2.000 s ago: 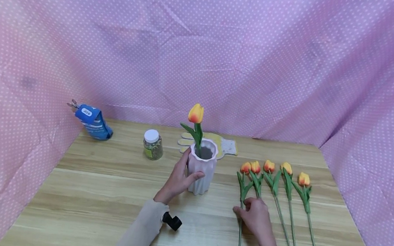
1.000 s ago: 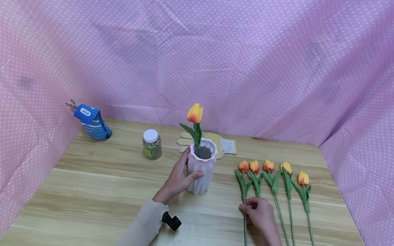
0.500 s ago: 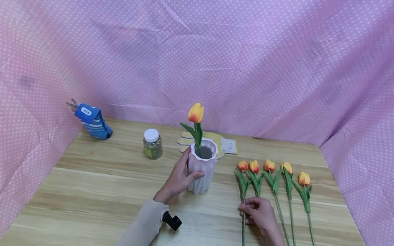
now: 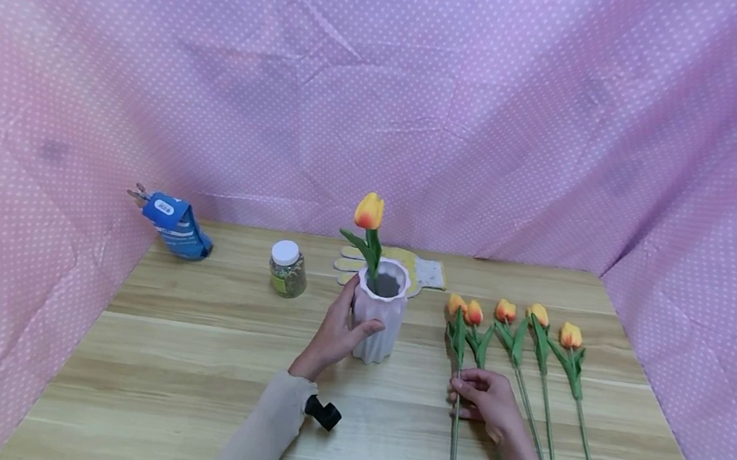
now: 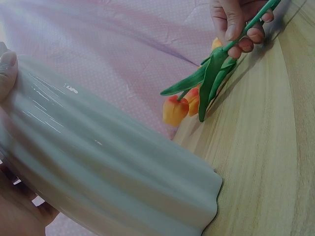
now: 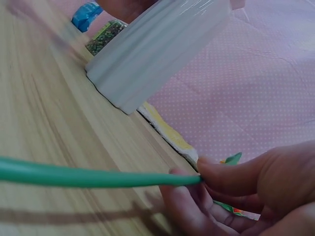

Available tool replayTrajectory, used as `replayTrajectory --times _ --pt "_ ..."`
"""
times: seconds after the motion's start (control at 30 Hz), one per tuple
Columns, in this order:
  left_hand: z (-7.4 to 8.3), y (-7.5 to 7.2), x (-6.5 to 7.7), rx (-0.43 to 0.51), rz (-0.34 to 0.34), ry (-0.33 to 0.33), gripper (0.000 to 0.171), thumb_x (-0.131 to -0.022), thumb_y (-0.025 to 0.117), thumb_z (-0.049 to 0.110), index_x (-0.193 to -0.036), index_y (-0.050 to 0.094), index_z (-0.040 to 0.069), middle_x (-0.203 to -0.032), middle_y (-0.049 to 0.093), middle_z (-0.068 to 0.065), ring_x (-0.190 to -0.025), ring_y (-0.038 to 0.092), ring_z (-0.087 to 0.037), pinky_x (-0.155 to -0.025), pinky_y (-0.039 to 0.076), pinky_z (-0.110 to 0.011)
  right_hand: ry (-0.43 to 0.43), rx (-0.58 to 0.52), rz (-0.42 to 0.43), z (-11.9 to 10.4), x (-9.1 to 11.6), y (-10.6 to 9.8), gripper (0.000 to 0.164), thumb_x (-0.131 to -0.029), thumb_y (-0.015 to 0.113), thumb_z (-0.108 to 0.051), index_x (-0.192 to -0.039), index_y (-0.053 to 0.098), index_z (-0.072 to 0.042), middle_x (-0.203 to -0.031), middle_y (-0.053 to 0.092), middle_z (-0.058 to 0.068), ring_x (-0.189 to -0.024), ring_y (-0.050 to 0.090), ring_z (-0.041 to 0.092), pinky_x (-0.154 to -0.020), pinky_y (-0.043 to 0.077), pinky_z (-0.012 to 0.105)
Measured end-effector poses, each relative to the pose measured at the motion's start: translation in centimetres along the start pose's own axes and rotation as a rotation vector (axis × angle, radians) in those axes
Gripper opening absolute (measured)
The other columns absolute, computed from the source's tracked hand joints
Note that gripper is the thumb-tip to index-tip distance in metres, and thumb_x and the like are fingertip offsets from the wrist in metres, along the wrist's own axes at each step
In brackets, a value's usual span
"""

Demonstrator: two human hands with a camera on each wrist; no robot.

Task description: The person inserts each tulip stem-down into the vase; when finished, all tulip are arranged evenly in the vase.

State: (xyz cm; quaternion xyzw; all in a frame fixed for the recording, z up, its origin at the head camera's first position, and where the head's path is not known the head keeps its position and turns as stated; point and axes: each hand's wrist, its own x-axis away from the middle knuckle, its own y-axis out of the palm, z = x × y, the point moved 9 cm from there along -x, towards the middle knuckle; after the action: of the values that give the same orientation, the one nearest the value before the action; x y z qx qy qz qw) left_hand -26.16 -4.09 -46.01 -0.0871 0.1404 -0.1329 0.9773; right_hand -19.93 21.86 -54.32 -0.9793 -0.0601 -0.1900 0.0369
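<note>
My left hand (image 4: 335, 338) grips the white fluted vase (image 4: 377, 332), thumb across its front. One yellow-orange tulip (image 4: 368, 211) stands in the vase, leaning slightly left. My right hand (image 4: 493, 402) pinches the green stem of the leftmost loose tulip (image 4: 459, 335). In the right wrist view the stem (image 6: 98, 178) runs between thumb and fingers, above its shadow on the table. The left wrist view shows the held tulip's bloom (image 5: 175, 109) and leaves beyond the vase. The vase hides part of my left hand's fingers.
Several more tulips (image 4: 536, 337) lie in a row to the right. A yellow and white work glove (image 4: 429, 273) lies behind the vase. A white-lidded jar (image 4: 287, 274) and a clipped blue bag (image 4: 176, 228) stand at left. Pink dotted cloth (image 4: 386, 92) surrounds the table.
My right hand has taken hold of the leftmost tulip's stem and turned it, so its bloom and leaves face differently. My left hand stays on the vase.
</note>
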Motion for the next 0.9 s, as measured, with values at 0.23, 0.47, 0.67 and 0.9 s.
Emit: replayTrajectory --times 0.23,0.47,0.67,0.9 --pt "0.1 0.0 0.1 -0.002 -0.001 -0.004 0.092 -0.092 0.071 0.042 -0.161 0.014 0.021 -0.163 0.032 -0.007 -0.152 0.031 -0.031 -0.125 0.024 -0.059 -0.013 -0.075 -0.043 -0.1 0.0 0.0 0.027 -0.098 0.059 -0.002 -0.119 0.059 0.016 -0.085 0.071 -0.004 -0.078 0.071 0.007 -0.07 0.065 0.03" --pt "0.1 0.0 0.1 0.0 0.002 -0.002 0.093 -0.091 0.07 0.046 -0.161 0.014 0.022 -0.164 0.032 -0.007 -0.152 0.03 -0.031 -0.125 0.024 -0.059 -0.046 -0.114 -0.074 -0.6 0.2 0.1 0.033 -0.099 0.059 -0.005 -0.124 0.057 0.016 -0.093 0.071 -0.004 -0.083 0.071 0.008 -0.074 0.065 0.029" --pt "0.1 0.0 0.1 0.001 0.0 -0.004 0.092 -0.092 0.071 0.044 -0.161 0.015 0.021 -0.163 0.033 -0.008 -0.152 0.031 -0.031 -0.125 0.024 -0.059 -0.062 -0.153 -0.047 -1.0 0.3 -0.3 0.023 -0.099 0.06 -0.005 -0.118 0.064 0.006 -0.093 0.072 -0.006 -0.085 0.071 0.009 -0.075 0.065 0.031" --pt "0.0 0.0 0.0 0.009 -0.003 -0.014 0.093 -0.091 0.072 0.044 -0.161 0.015 0.022 -0.162 0.035 -0.007 -0.151 0.032 -0.03 -0.125 0.025 -0.057 -0.083 -0.22 -0.009 -1.7 0.6 -0.8 0.014 -0.098 0.06 -0.003 -0.101 0.069 -0.013 -0.094 0.073 -0.01 -0.084 0.071 0.007 -0.073 0.065 0.03"
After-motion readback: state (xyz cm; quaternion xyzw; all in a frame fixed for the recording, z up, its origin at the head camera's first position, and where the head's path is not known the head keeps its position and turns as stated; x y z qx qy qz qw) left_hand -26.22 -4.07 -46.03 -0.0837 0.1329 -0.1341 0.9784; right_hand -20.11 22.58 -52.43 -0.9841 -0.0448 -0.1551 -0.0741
